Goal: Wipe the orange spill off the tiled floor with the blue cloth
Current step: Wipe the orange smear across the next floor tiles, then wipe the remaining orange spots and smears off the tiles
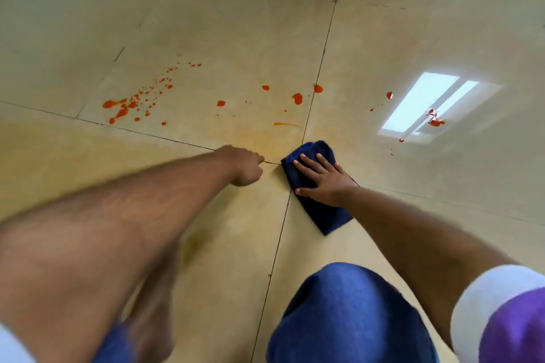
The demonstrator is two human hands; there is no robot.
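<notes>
Right hand pressed flat, fingers straight, on cloth, left hand fisted on floor, spill beyond

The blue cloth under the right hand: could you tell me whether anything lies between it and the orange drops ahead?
Nothing visible does: only bare tiled floor separates the blue cloth, under the right hand, from the orange spill.

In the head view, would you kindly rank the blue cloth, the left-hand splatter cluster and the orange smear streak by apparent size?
1. blue cloth, nearest the camera
2. splatter cluster
3. smear streak
</notes>
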